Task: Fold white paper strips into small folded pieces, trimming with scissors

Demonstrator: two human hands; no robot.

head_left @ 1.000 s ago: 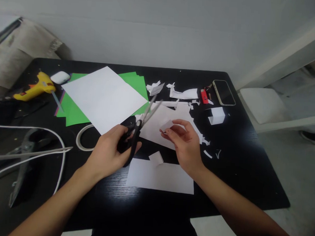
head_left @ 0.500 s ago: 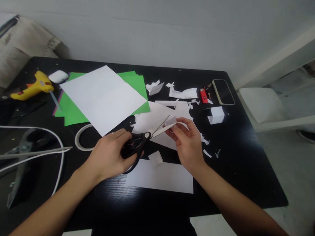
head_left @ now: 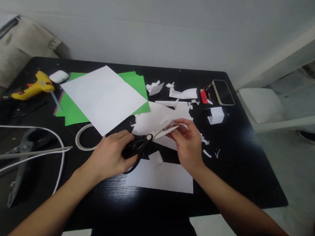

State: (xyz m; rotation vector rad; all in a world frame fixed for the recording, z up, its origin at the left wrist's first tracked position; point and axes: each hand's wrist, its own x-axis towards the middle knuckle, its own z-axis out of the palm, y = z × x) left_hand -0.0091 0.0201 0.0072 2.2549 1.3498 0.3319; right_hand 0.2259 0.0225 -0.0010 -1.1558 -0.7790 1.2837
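Closest to me, on my side of the scissors, a white rectangular paper sheet (head_left: 160, 175) lies flat on the black bench (head_left: 236, 163), with a small folded white scrap (head_left: 155, 157) at its far edge. Above that, my left hand (head_left: 108, 157) is closed through the handles of the black-handled scissors (head_left: 146, 142), blades nearly together and pointing right. My right hand (head_left: 189, 143) pinches a small white paper piece (head_left: 170, 122) between thumb and fingertips, right at the blade tips and lifted off the bench.

The risk, as I judge it, is how little paper there is to hold: my right fingertips sit just beside the blades, so a careless squeeze could nick them. The piece could also twist in the pinch and send the cut crooked.

Beyond the scissors lies a cut-up white sheet (head_left: 152, 119). Further left of them a large white paper sheet (head_left: 103, 96) lies over green paper sheets (head_left: 74, 111). A yellow glue gun (head_left: 33, 86) is far left of the scissors, and a red lighter (head_left: 203, 96) and a dark phone (head_left: 223, 92) are far right.
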